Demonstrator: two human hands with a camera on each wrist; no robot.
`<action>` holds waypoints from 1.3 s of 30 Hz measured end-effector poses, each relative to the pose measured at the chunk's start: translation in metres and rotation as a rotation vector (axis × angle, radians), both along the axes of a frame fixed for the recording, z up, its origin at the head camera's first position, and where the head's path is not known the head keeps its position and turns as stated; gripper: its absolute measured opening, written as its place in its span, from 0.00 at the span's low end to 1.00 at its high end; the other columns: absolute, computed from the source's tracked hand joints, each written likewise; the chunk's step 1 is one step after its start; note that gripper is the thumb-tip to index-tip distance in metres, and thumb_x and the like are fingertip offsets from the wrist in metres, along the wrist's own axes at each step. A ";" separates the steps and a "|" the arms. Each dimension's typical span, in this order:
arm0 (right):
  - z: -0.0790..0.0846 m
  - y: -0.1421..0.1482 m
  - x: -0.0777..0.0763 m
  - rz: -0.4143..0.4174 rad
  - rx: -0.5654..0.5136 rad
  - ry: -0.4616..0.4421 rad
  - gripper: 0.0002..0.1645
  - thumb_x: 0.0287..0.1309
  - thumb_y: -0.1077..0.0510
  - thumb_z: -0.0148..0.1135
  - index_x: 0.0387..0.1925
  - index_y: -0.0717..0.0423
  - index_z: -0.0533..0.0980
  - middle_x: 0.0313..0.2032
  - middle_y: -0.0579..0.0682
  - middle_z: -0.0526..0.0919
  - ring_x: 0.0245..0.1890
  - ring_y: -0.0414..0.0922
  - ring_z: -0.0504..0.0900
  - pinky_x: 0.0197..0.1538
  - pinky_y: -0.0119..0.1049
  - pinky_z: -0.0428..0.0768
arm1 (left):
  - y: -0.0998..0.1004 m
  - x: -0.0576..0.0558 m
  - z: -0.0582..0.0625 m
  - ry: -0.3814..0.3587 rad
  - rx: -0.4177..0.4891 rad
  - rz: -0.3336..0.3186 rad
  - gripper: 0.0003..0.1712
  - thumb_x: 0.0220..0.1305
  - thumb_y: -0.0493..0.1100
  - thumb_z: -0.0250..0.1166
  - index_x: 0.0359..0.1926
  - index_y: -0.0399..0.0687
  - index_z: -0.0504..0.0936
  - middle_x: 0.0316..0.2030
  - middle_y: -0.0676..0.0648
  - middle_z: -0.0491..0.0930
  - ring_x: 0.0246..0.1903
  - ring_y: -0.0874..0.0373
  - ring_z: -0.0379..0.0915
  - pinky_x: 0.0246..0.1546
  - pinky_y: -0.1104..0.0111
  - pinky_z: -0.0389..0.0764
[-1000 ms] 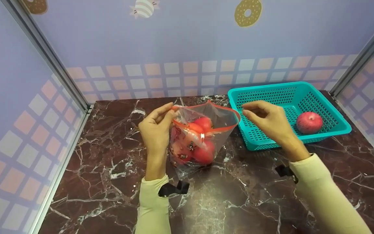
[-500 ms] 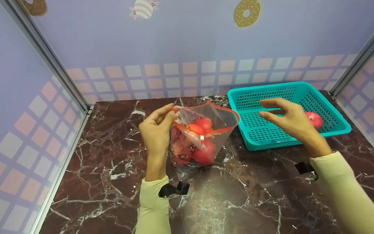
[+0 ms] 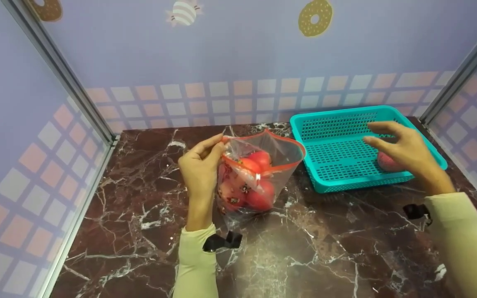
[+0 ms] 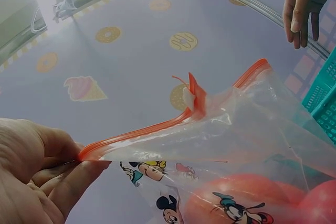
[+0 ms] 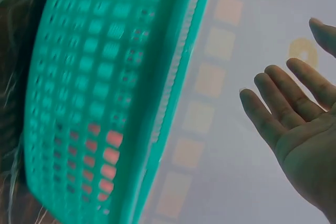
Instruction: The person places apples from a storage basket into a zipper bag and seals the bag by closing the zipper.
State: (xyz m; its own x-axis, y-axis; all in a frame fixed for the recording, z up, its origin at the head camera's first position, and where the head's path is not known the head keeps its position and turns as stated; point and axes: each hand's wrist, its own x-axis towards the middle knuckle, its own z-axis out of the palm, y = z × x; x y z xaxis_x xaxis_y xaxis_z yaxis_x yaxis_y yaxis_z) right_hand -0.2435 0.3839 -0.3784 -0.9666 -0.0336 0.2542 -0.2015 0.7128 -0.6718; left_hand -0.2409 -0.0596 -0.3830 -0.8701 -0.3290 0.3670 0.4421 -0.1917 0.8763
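My left hand [image 3: 201, 165] pinches the left corner of a clear zip bag [image 3: 282, 176] by its orange-red rim. The bag stands on the counter with its mouth gaping, several red fruits [image 3: 259, 194] inside; cartoon figures are printed on its side, seen in the left wrist view. Over the right part of a teal basket hovers my right hand [image 3: 408, 149], fingers spread and nothing between them. A red apple [image 3: 387, 162] sits in the basket below that hand, which partly covers it. In the right wrist view, red shows through the holes of the basket wall [image 5: 105, 51].
The teal basket [image 3: 346, 184] stands at the back right of the dark marbled counter [image 3: 147, 248], close to the patterned back wall [image 3: 238, 54]. Side panels [image 3: 27, 157] enclose the counter left and right.
My right hand has moved right, from beside the bag's mouth to above the apple in the basket, its fingers parting wider. The left hand and the bag stay nearly still.
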 end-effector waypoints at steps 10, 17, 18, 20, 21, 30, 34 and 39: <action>-0.018 0.043 -0.003 -0.054 0.103 -0.075 0.41 0.71 0.41 0.69 0.73 0.62 0.71 0.72 0.66 0.71 0.63 0.69 0.74 0.61 0.67 0.75 | 0.000 -0.001 0.000 0.013 0.014 -0.009 0.08 0.64 0.22 0.70 0.44 0.26 0.89 0.40 0.34 0.90 0.37 0.52 0.90 0.40 0.62 0.92; -0.028 0.069 -0.010 -0.027 0.193 -0.117 0.40 0.70 0.49 0.72 0.71 0.70 0.69 0.71 0.76 0.67 0.71 0.77 0.61 0.67 0.79 0.63 | 0.000 0.000 0.000 0.025 0.013 -0.015 0.08 0.64 0.22 0.71 0.44 0.24 0.89 0.39 0.34 0.90 0.36 0.52 0.90 0.40 0.60 0.92; -0.030 0.072 -0.011 -0.020 0.214 -0.123 0.39 0.70 0.51 0.72 0.70 0.71 0.69 0.70 0.77 0.67 0.71 0.78 0.60 0.67 0.80 0.62 | 0.000 0.000 0.000 0.027 0.012 -0.015 0.08 0.64 0.22 0.71 0.44 0.24 0.89 0.39 0.34 0.90 0.36 0.52 0.90 0.40 0.60 0.92; -0.033 0.076 -0.012 -0.007 0.255 -0.117 0.38 0.69 0.54 0.73 0.68 0.74 0.69 0.68 0.80 0.68 0.69 0.80 0.62 0.65 0.81 0.63 | -0.001 0.000 0.000 0.029 0.012 -0.015 0.08 0.64 0.22 0.71 0.44 0.23 0.88 0.39 0.34 0.90 0.36 0.52 0.90 0.39 0.61 0.92; -0.034 0.078 -0.013 -0.004 0.270 -0.112 0.38 0.68 0.55 0.73 0.68 0.75 0.69 0.66 0.81 0.68 0.68 0.80 0.63 0.64 0.81 0.64 | -0.001 0.000 0.001 0.031 0.014 -0.015 0.08 0.64 0.22 0.71 0.44 0.23 0.88 0.39 0.33 0.89 0.36 0.52 0.90 0.39 0.61 0.92; -0.044 0.087 -0.018 -0.023 0.288 -0.165 0.42 0.63 0.56 0.75 0.67 0.79 0.67 0.62 0.83 0.70 0.62 0.78 0.69 0.61 0.78 0.69 | -0.001 -0.001 0.000 0.034 0.012 -0.008 0.08 0.64 0.22 0.71 0.44 0.25 0.89 0.39 0.33 0.89 0.36 0.52 0.90 0.39 0.62 0.92; -0.049 0.090 -0.023 -0.022 0.287 -0.181 0.44 0.63 0.56 0.75 0.67 0.81 0.66 0.60 0.83 0.71 0.59 0.77 0.71 0.58 0.75 0.73 | -0.001 -0.001 -0.001 0.030 0.018 -0.012 0.08 0.64 0.23 0.71 0.44 0.25 0.89 0.39 0.33 0.89 0.36 0.52 0.90 0.40 0.62 0.92; -0.056 0.091 -0.028 -0.034 0.298 -0.197 0.45 0.61 0.53 0.78 0.66 0.81 0.67 0.56 0.81 0.75 0.51 0.71 0.76 0.51 0.67 0.78 | -0.001 0.000 0.000 0.031 0.026 -0.021 0.08 0.64 0.22 0.71 0.45 0.25 0.89 0.40 0.33 0.89 0.36 0.51 0.91 0.40 0.62 0.92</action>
State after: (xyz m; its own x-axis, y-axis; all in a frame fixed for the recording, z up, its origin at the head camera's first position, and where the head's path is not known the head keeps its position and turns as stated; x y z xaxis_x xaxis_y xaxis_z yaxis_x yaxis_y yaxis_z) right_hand -0.2716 0.4752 -0.4339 -0.9979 -0.0453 0.0462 -0.0614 0.8873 -0.4571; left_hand -0.2413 -0.0604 -0.3831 -0.8654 -0.3206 0.3851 0.4644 -0.2242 0.8568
